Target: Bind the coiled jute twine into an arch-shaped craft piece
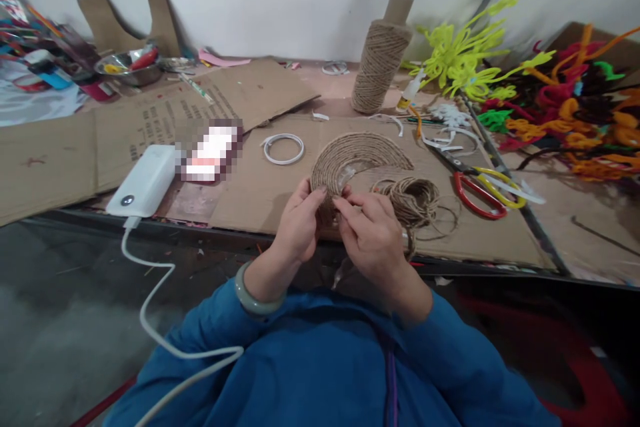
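Note:
A curved crescent of twine rows (345,150) lies at the table's front edge, its near end between my two hands. My left hand (300,217) grips the crescent's left side, thumb on top. Fingers pinched, my right hand (373,227) presses at the same end; what lies between its fingertips looks like twine but is mostly hidden. Just right of that hand sits a loose coil of twine (415,200), with strands trailing from it. Behind the crescent stands a large twine spool (380,57) on a cardboard tube.
Scissors (480,193) with red and yellow handles lie at right, near a glue bottle (411,90). A white coil (283,149), a phone (213,150) and a white power bank (145,180) are at left; its cable hangs off the edge. Colourful pipe cleaners (575,113) pile up far right.

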A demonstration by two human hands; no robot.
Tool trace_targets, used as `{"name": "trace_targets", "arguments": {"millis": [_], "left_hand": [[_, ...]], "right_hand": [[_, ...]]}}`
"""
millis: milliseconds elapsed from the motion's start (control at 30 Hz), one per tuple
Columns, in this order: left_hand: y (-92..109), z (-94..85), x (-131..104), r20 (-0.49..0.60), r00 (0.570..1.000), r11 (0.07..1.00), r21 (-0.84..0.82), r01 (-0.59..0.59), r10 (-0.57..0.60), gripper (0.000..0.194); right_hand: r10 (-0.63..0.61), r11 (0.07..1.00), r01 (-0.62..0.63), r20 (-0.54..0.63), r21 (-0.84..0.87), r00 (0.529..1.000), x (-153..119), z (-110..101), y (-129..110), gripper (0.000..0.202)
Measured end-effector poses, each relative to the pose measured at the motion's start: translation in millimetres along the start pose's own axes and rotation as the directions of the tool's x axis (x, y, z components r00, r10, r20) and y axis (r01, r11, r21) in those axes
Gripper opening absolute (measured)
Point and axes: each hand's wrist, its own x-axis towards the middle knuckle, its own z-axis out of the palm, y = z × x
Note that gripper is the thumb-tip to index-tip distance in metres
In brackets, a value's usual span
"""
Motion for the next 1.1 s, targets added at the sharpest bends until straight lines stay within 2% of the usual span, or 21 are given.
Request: {"name": "trace_targets", "arguments": {"millis": [167,300,467,667,800,933,1033,1100], "left_hand": [[2,-1.0,3,-0.006,1.0,1.0,0.016,0.015,-0.015,0.016],[5,-2.9,4,0.001,1.0,1.0,0.007,0.016,-0.016,0.016],[4,-2.7,5,-0.006,1.0,0.999,-0.034,0.02,-0.021,0.017],[7,-2.0,7,-0.024,0.999,0.998,-0.051,0.037,-0.038,0.013],[10,-1.9,8,-0.06,0.996,0.995,-0.069,0.067,-0.072,0.012],[9,-3.2,10,-0.07,0.996,0.997,-0.055,0.049,-0.052,0.013],[9,-3.9,11,-0.063,0.996,0.998,-0.039,0.059,-0.061,0.015],[10,-4.0,12,-0.064,0.995,0.997,-0.035,0.068,-0.07,0.014]], "right_hand": [[0.041,0.999,-0.041,0.008,0.023,0.999,-4,0,2,0.028],[0.0,1.0,0.0,-0.033,0.02,0.999,-9,1,2,0.031],[-0.01,0.999,0.012,0.059,-0.04,0.998,-13,7,2,0.032],[-0.043,0.997,0.047,0.07,-0.057,0.997,-13,6,3,0.031],[-0.05,0.994,0.065,0.157,-0.091,0.986,-16,6,3,0.033],[-0.045,0.994,0.061,0.182,-0.086,0.982,-20,8,2,0.037],[-0.025,0.999,0.03,0.185,-0.02,0.982,-22,8,1,0.037],[0.016,0.996,-0.028,0.135,0.084,0.991,-22,6,4,0.036]]}}
